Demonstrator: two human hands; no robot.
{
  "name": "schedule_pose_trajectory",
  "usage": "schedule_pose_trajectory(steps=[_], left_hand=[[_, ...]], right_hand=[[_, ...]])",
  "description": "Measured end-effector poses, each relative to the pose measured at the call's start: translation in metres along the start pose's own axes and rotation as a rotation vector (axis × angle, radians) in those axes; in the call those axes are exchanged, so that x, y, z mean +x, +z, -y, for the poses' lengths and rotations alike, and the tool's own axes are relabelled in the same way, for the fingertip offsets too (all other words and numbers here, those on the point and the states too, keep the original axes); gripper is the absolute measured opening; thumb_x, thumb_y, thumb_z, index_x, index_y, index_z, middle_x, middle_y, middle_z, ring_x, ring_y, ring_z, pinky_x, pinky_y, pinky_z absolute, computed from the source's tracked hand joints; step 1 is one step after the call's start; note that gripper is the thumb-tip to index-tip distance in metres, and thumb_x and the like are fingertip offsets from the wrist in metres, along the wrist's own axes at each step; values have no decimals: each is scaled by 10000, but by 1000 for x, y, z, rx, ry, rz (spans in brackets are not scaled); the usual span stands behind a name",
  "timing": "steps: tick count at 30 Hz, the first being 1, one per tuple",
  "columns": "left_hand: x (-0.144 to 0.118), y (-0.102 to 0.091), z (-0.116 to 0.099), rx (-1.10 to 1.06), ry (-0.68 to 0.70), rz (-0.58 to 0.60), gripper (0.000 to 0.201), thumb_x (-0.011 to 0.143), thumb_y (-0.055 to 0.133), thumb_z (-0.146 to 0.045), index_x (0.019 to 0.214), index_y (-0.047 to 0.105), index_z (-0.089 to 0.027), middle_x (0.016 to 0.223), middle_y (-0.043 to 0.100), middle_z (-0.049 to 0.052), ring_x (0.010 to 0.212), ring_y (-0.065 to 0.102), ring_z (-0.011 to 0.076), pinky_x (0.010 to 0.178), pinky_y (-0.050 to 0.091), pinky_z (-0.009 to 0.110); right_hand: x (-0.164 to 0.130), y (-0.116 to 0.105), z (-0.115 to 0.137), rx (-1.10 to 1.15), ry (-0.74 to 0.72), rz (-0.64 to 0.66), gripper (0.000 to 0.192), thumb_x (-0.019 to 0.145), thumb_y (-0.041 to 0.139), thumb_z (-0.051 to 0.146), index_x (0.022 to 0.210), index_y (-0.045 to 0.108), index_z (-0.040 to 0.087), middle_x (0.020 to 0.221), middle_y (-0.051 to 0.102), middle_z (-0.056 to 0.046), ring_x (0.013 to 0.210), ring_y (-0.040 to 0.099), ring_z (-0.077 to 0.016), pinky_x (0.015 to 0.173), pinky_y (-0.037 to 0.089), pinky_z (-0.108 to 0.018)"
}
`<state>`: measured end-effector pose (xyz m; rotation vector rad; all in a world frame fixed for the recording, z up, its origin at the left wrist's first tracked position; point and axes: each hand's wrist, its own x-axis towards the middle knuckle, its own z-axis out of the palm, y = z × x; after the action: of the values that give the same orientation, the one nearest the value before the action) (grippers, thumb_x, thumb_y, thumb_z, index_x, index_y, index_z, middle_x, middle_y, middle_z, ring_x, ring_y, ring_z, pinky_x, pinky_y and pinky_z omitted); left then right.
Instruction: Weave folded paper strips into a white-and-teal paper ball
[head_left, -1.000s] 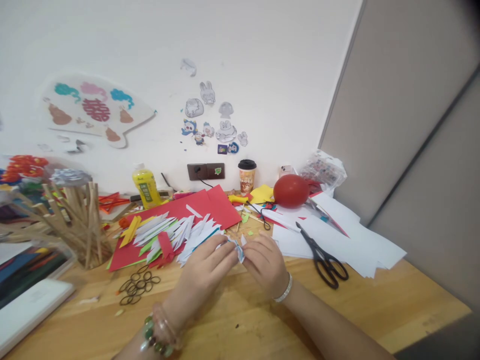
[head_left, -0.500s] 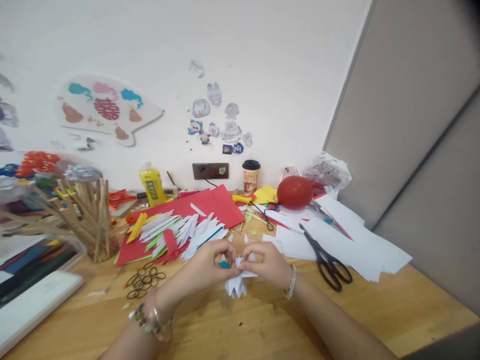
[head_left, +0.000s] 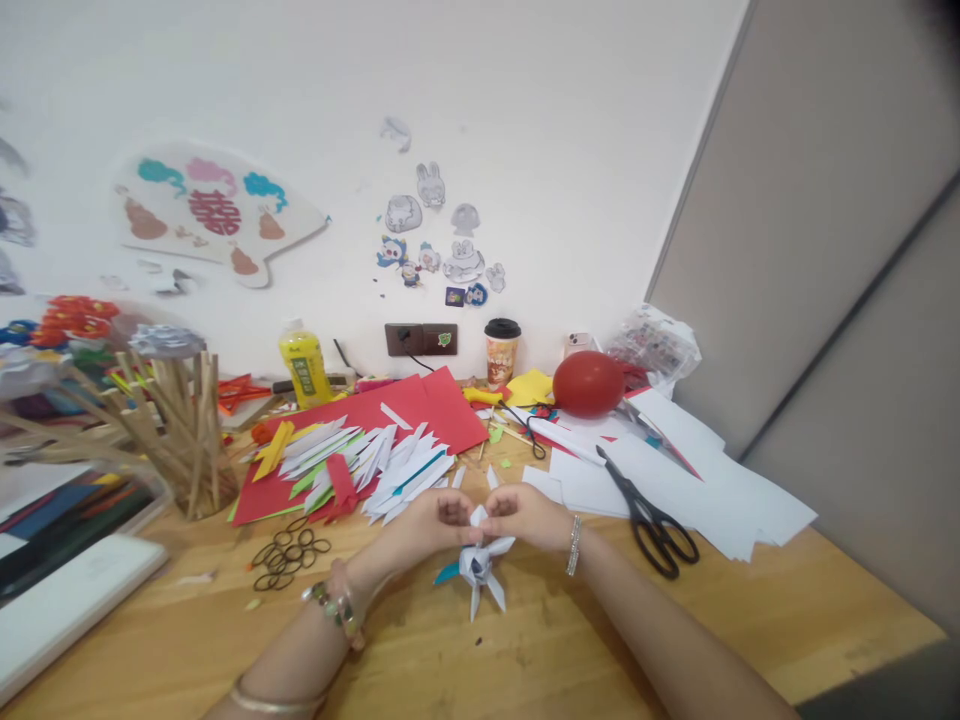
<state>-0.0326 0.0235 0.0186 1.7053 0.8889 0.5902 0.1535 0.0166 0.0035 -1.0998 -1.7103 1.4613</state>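
I am pinching the top of the folded paper bundle [head_left: 480, 562] with the fingers of my left hand [head_left: 429, 528] and right hand [head_left: 526, 516] together, its spiky strips hanging toward six o'clock just above the table [head_left: 525, 650], both hands equally close.

My left hand [head_left: 424, 528] and right hand [head_left: 525, 515] meet over the table [head_left: 675, 620], pinching a folded paper piece [head_left: 480, 565] between them. Scissors [head_left: 649, 515] lie to my right, rubber bands [head_left: 289, 560] to my left, paper strips [head_left: 375, 465] behind.
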Motion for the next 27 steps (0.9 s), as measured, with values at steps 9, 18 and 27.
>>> schedule_pose_trajectory(steps=[9, 18, 27], left_hand=[[-3, 1, -10, 149, -44, -77, 254, 619, 647, -367, 690, 566, -137, 597, 596, -21, 560, 529, 115, 527, 396, 209], [-4, 11, -14, 312, -53, -214, 154, 619, 597, -279, 597, 513, -152, 551, 533, -35, 527, 467, 111, 487, 331, 202], [-7, 12, -18, 288, -20, -215, 157, 634, 590, -297, 661, 544, -150, 615, 563, -17, 582, 485, 124, 519, 353, 207]], right_hand=[[0, 1, 0, -98, -27, -55, 232, 637, 683, 328, 669, 562, 133, 603, 578, 14, 572, 549, -111, 523, 384, -207], [-4, 1, 10, -283, -73, -95, 157, 655, 648, 241, 591, 544, 144, 589, 562, 26, 591, 538, -108, 523, 388, -199], [-3, 2, 6, -128, -31, -106, 234, 592, 713, 293, 669, 550, 143, 640, 591, 12, 608, 564, -123, 555, 427, -232]])
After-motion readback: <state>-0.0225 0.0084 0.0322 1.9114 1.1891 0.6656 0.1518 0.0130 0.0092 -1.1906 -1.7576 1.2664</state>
